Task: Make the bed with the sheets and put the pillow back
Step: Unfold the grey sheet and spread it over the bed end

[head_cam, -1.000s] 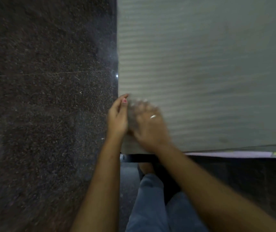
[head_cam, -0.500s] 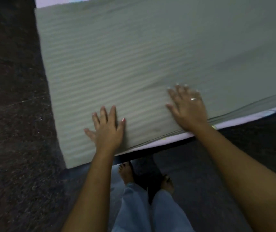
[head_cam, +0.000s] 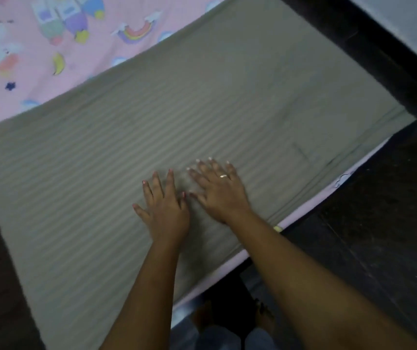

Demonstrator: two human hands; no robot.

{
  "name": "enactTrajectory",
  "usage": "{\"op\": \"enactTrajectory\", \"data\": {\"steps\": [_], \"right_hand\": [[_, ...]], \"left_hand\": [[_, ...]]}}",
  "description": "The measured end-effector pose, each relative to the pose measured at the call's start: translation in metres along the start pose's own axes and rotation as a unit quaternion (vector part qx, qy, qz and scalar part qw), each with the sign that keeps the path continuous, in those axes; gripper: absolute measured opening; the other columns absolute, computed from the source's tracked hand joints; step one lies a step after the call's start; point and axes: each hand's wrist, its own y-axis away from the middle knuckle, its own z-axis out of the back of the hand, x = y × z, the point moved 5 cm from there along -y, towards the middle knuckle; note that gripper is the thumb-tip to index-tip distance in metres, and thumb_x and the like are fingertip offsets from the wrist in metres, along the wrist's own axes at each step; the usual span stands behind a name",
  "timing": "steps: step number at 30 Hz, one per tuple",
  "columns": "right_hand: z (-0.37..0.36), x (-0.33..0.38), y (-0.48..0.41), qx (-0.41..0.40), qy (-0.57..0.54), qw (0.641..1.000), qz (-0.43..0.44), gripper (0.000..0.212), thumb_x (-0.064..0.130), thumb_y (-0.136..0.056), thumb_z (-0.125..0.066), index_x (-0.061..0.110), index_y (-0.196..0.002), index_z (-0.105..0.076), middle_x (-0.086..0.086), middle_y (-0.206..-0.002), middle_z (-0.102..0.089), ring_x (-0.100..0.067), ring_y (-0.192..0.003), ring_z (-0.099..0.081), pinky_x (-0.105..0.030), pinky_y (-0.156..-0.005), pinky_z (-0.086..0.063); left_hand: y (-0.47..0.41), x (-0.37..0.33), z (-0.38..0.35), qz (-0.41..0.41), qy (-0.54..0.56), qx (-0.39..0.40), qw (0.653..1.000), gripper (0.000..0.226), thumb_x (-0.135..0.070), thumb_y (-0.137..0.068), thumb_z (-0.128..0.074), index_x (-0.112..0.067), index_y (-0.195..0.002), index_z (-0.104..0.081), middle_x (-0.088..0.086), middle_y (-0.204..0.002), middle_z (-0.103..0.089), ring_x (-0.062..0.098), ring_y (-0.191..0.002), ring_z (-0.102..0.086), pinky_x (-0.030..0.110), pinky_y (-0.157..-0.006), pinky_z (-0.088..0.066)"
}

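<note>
The left hand (head_cam: 164,210) and right hand (head_cam: 217,190) press flat, fingers wide, holding nothing, so a hard push may bunch the grey striped cloth sheet (head_cam: 202,109).

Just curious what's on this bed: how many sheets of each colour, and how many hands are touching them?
Grey sheet: 1
Pink sheet: 1
Hands: 2, left hand and right hand, both flat on the grey one
Total: 4
</note>
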Motion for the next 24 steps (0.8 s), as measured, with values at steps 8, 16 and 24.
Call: {"op": "enactTrajectory", "data": {"steps": [8,16,24], "right_hand": [[0.067,-0.257,0.052,0.017,0.020,0.874,-0.486,0.060,0.049,-0.098,-0.016,0.025,-0.152,-0.011,-0.004,-0.160,-0.009,-0.030,-0.145,-0.006,-0.051,-0.117,-0.004],[0.043,-0.112,-0.074,-0.006,-0.037,0.995,-0.096,0.060,0.049,-0.092,-0.012,0.032,-0.147,-0.029,0.005,-0.155,-0.027,-0.019,-0.144,-0.022,-0.043,-0.114,-0.014],[0.093,-0.401,0.003,-0.029,0.000,0.893,-0.450,0.056,0.052,-0.097,-0.022,0.034,-0.150,-0.018,-0.001,-0.158,-0.016,-0.031,-0.145,-0.012,-0.055,-0.115,-0.008]], "left_hand": [[-0.028,-0.066,-0.017,-0.129,-0.076,0.125,0.981,0.060,-0.047,-0.099,-0.029,-0.035,-0.150,0.000,-0.005,-0.160,0.004,0.021,-0.146,0.009,0.057,-0.113,-0.004],[-0.081,-0.147,-0.038,-0.146,-0.051,0.101,0.983,0.060,-0.031,-0.100,-0.033,-0.024,-0.152,-0.005,-0.005,-0.160,0.004,0.018,-0.147,0.007,0.054,-0.114,-0.007],[-0.115,-0.213,-0.046,-0.126,-0.064,0.121,0.983,0.059,-0.043,-0.101,-0.027,-0.033,-0.151,0.002,-0.006,-0.160,0.006,0.020,-0.147,0.009,0.060,-0.112,-0.002]]}}
